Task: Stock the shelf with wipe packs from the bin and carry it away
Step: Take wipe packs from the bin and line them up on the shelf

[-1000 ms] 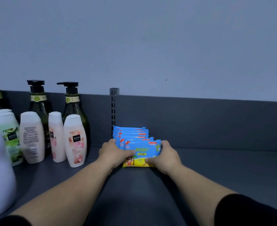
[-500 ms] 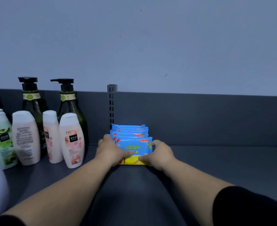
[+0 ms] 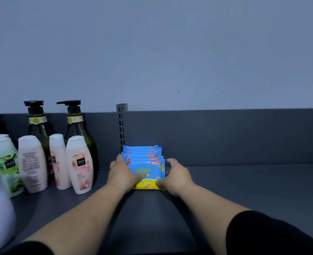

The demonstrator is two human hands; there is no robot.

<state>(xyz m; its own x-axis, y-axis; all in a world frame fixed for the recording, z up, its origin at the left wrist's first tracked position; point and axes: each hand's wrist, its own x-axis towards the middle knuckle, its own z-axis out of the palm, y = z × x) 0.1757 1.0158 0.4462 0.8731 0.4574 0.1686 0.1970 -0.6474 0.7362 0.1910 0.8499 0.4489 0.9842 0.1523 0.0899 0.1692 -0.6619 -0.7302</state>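
Head view, near to far. Two bare forearms, the right one ending in a dark sleeve [image 3: 266, 236], reach forward over the grey shelf [image 3: 244, 190]. The left hand [image 3: 121, 174] and right hand [image 3: 178, 176] clasp the two ends of the front wipe pack [image 3: 149, 171]. Their fingers curl round its sides and each thumb is laid on its printed face. Behind it the row of wipe packs [image 3: 142, 150] stands on edge, each pack touching the next, running back to the back panel [image 3: 225, 137] just beside the slotted upright [image 3: 121, 126].

Compared with a second ago the grasp is unchanged and the row has not shifted from its spot. Only the framing differs, and the right fingers look slightly more spread.

Judged from this, the pack is already seated and the hands are squaring the row, not placing it, so release seems near. The bin is out of view, so whether more packs remain cannot be told. To the left, well apart from the packs, stand lotion bottles [image 3: 79, 162] with dark pump bottles [image 3: 74, 124] behind them.
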